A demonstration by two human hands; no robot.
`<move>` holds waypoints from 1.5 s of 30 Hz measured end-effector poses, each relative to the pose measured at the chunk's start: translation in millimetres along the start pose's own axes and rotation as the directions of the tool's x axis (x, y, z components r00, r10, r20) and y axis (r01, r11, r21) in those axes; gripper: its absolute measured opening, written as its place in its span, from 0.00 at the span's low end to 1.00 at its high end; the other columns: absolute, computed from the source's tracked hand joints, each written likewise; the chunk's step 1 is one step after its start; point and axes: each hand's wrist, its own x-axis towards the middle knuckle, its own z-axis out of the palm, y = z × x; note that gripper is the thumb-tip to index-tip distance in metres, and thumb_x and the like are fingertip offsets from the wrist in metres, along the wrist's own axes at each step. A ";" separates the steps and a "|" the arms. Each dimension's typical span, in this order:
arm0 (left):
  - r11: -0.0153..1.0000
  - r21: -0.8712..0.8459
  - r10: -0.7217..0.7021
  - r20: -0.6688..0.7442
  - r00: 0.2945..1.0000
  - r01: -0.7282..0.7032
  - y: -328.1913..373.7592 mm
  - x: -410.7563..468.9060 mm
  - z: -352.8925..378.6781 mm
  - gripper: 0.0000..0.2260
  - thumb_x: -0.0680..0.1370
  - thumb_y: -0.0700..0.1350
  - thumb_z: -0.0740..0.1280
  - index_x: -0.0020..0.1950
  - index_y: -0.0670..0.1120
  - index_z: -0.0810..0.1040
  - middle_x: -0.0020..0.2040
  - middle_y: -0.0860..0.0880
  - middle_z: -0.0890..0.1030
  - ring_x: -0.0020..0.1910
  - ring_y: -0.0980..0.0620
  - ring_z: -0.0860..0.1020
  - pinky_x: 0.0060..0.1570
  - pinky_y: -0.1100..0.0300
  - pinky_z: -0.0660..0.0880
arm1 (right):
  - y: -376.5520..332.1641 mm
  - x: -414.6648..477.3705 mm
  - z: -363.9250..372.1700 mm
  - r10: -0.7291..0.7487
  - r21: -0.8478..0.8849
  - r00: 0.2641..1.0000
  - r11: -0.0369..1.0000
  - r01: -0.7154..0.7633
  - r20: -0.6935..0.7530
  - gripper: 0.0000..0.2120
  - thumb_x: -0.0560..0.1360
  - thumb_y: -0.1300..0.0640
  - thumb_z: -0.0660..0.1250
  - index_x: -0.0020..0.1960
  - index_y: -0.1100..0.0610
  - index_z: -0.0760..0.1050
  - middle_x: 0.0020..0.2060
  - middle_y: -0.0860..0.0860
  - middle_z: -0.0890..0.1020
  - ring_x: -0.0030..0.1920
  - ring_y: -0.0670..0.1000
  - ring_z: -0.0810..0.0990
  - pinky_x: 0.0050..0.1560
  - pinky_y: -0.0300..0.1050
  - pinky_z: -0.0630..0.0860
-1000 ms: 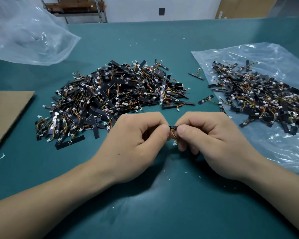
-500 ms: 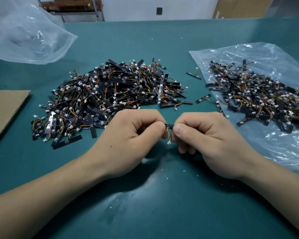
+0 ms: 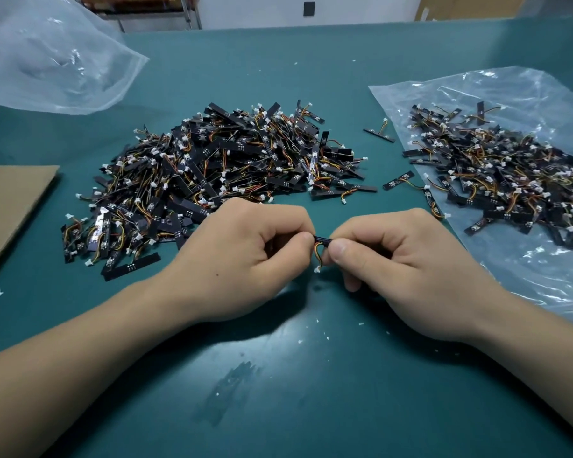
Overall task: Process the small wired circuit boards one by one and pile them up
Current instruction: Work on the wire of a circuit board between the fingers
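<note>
Circuit board [image 3: 322,240], a small black strip, is being pinched at frame centre by the left hand [image 3: 242,259] and right hand [image 3: 407,262], thumb and forefinger of each being clamped on one end, other fingers curled. Its wires [image 3: 317,254] are being left dangling below, the white connector [image 3: 317,268] free. Judged best: the ends are being gripped firmly and the wires spared any pull. Beyond, a large heap [image 3: 219,173] is lying at upper centre-left, a second pile [image 3: 497,173] on a plastic sheet [image 3: 543,94] at right
</note>
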 end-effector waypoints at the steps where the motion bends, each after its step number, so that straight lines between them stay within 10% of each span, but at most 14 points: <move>1: 1.000 -0.011 0.009 -0.007 1.000 -0.009 0.0 0.0 -0.8 0.11 0.80 0.45 0.63 0.38 0.49 0.78 0.27 0.52 0.70 0.27 0.53 0.70 0.30 0.64 0.63 | 0.1 0.1 -0.2 -0.001 0.022 1.000 1.000 0.001 -0.005 0.12 0.79 0.51 0.65 0.41 0.52 0.83 0.29 0.46 0.81 0.29 0.44 0.75 0.31 0.35 0.69; 17: 0.981 0.151 0.124 -0.014 0.992 -0.121 7.6 -20.7 -4.7 0.10 0.79 0.48 0.61 0.39 0.49 0.76 0.30 0.55 0.71 0.31 0.54 0.70 0.32 0.53 0.70 | -13.7 -5.7 1.1 -0.024 -0.083 0.995 0.996 0.032 0.098 0.12 0.78 0.50 0.65 0.36 0.43 0.77 0.30 0.46 0.81 0.31 0.47 0.75 0.34 0.41 0.70; 32: 0.997 -0.078 -0.019 -0.024 1.000 0.017 6.1 -20.3 -8.2 0.11 0.79 0.43 0.64 0.37 0.48 0.78 0.29 0.50 0.74 0.30 0.54 0.71 0.32 0.66 0.65 | -17.2 -0.7 7.0 -0.032 -0.033 0.997 0.999 0.035 0.067 0.12 0.79 0.54 0.64 0.37 0.52 0.77 0.29 0.47 0.80 0.27 0.45 0.74 0.33 0.34 0.68; 37: 0.998 -0.059 -0.009 0.018 1.000 0.010 6.9 -23.6 -6.9 0.10 0.77 0.44 0.65 0.35 0.48 0.77 0.27 0.52 0.70 0.27 0.55 0.68 0.30 0.63 0.64 | -9.6 -1.6 11.1 -0.123 -0.173 0.988 0.975 0.137 0.090 0.13 0.78 0.56 0.64 0.35 0.57 0.75 0.27 0.52 0.75 0.30 0.52 0.73 0.34 0.49 0.71; 45: 0.994 -0.107 0.010 -0.001 1.000 -0.010 7.8 -21.8 -10.2 0.11 0.78 0.39 0.64 0.35 0.44 0.76 0.28 0.50 0.70 0.29 0.57 0.67 0.31 0.67 0.63 | -9.9 -5.9 9.8 -0.134 -0.119 0.985 0.982 0.146 0.106 0.14 0.81 0.49 0.62 0.38 0.48 0.74 0.28 0.47 0.77 0.31 0.49 0.75 0.34 0.40 0.69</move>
